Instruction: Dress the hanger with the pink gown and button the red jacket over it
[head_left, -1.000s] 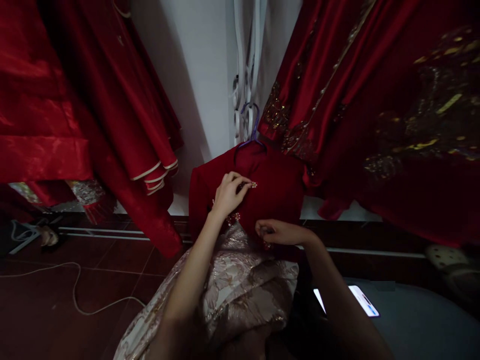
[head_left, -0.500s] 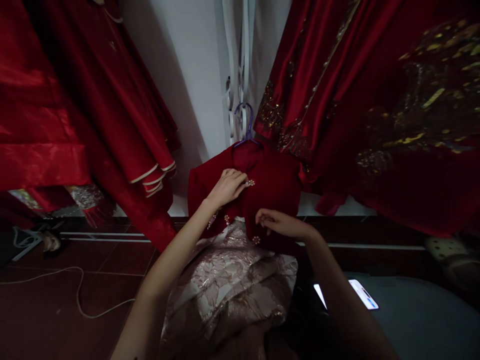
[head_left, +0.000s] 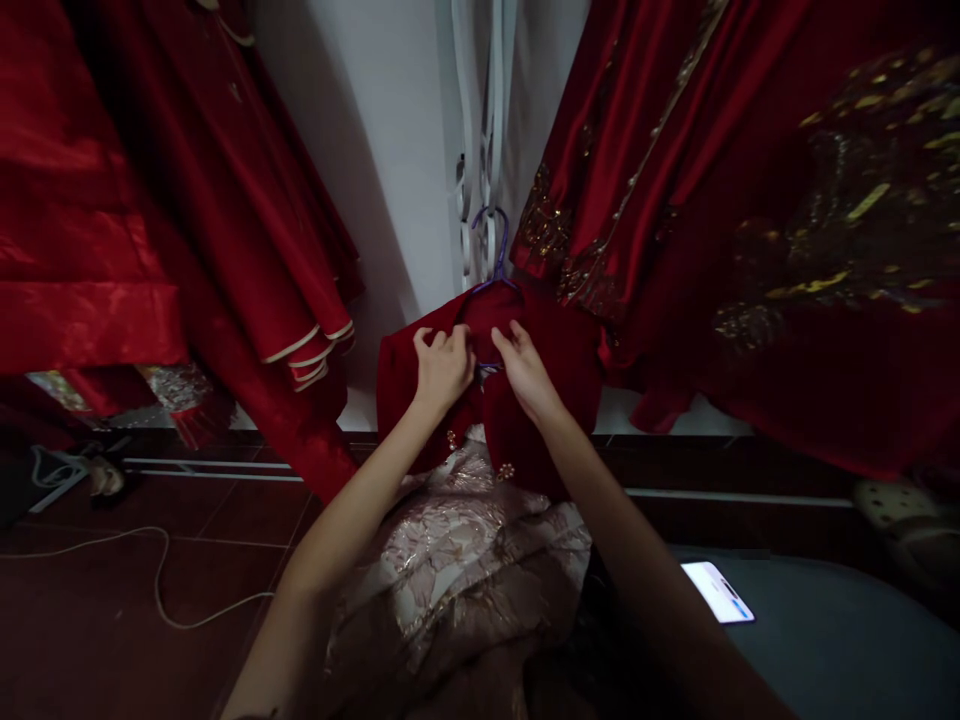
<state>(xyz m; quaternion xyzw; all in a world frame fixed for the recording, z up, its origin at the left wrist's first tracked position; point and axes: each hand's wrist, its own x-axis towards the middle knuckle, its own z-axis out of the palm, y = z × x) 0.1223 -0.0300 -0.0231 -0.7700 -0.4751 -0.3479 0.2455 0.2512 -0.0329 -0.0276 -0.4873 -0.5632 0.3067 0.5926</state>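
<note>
A dark red jacket [head_left: 405,385] hangs by its shoulders on a purple hanger [head_left: 501,262]. My left hand [head_left: 444,372] is closed on the jacket's front edge near the neckline, its fingers bent. Across the opening, my right hand [head_left: 527,375] pinches the other front edge. Between the two hands the front is parted, and a bit of the hanger's lower bar shows inside. Beaded flower fastenings, one on the left edge [head_left: 451,439] and another on the right edge [head_left: 506,472], sit lower down. A pale, shiny floral garment [head_left: 450,550] lies below the jacket.
Red satin garments [head_left: 247,200] hang at left, and sequined red ones [head_left: 645,190] at right. Behind the hanger runs white scrolled metalwork [head_left: 480,120]. A lit phone [head_left: 718,592] rests on a grey surface [head_left: 840,640]. A white cable [head_left: 161,575] crosses the tiled floor.
My left hand has shifted from a beaded fastening to the jacket's left edge. My right hand has risen from the lower front to the right edge, and the neckline is spread wider.
</note>
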